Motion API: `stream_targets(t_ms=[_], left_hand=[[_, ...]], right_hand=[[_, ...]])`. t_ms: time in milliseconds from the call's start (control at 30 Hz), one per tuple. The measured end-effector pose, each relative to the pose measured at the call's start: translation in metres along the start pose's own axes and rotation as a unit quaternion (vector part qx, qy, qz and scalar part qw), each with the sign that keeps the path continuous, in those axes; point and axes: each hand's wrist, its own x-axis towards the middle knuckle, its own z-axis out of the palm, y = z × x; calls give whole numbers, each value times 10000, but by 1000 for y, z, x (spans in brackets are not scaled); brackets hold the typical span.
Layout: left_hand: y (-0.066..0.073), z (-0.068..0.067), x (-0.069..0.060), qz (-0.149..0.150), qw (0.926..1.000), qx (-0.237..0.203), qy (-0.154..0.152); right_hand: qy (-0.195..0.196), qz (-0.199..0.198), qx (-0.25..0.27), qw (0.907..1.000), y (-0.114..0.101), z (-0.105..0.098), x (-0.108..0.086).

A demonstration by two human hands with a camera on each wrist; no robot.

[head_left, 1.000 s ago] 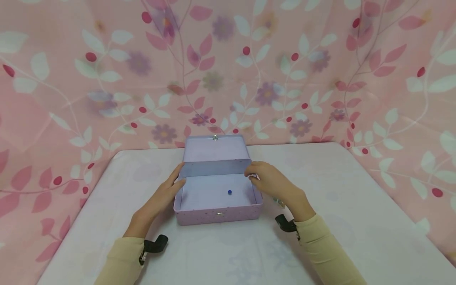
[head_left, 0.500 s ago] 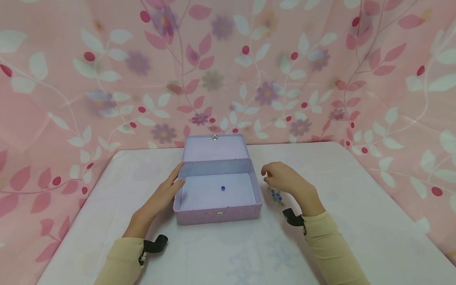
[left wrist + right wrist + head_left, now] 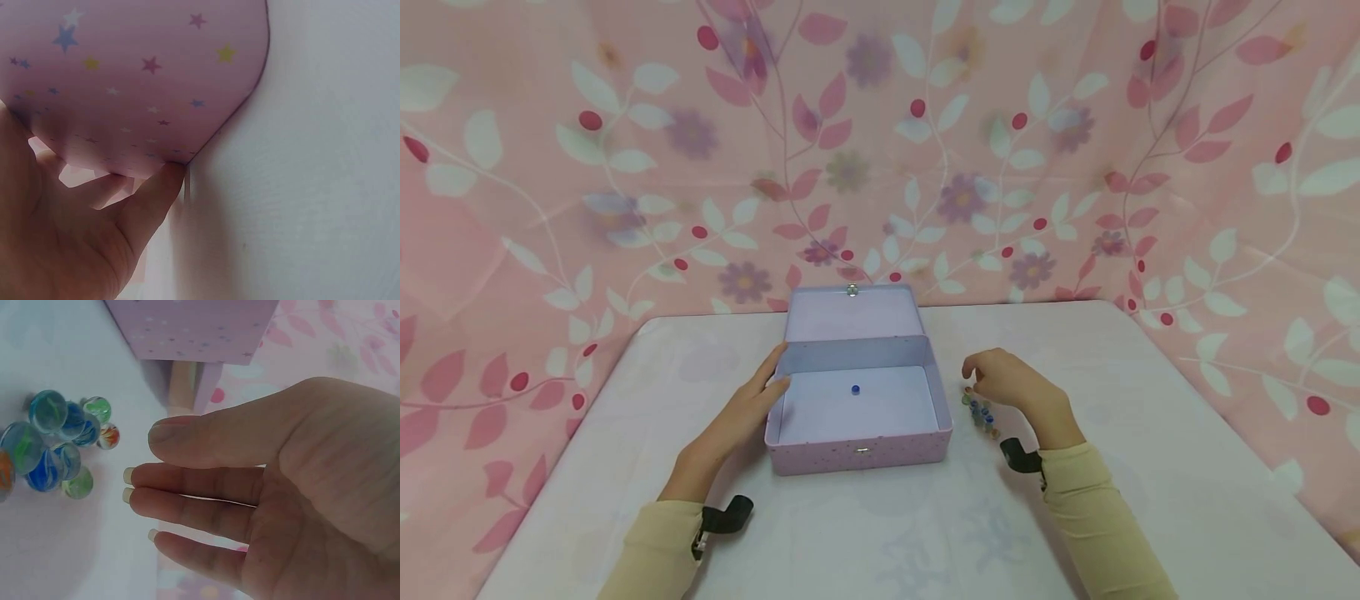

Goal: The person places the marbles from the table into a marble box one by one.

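Note:
An open lilac box [image 3: 859, 457] stands on the table with its lid [image 3: 853, 312] tilted back. One blue marble [image 3: 856, 389] lies on its floor. The left hand [image 3: 747, 410] rests against the box's left side, thumb near the rim; in the left wrist view its fingers touch the star-patterned wall [image 3: 150, 94]. Right of the box, the right hand [image 3: 1018, 387] hovers over the far end of a group of glass marbles [image 3: 980, 413]. The right wrist view shows its fingers relaxed and holding nothing, beside the marbles [image 3: 44, 469], which are blue, green and orange.
A white cloth [image 3: 880, 533] covers the table. Behind it hangs a pink curtain [image 3: 880, 167] with leaves and flowers. Each wrist carries a black camera mount, the left one [image 3: 727, 514] in front of the box and the right one [image 3: 1021, 457] near the marbles.
The right hand has moved from over the box's right edge out to the marbles on the table. Inside the box the blue marble has rolled left. The left hand has stayed in place.

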Motion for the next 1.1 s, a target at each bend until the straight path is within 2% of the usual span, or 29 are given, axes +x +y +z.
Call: stream_targets(t_ms=[167, 400, 667, 1100], left_hand=[[0, 0, 0, 6, 10000, 15, 4], [2, 0, -2, -49, 10000, -53, -12], [5, -1, -4, -98, 9999, -92, -46], [0, 1, -1, -122, 9999, -98, -37]], right_hand=[[-73, 65, 136, 9999, 4, 4, 5], [-122, -83, 215, 9997, 12, 11, 14], [-7, -197, 216, 9996, 16, 16, 18], [231, -322, -19, 9992, 19, 27, 23]])
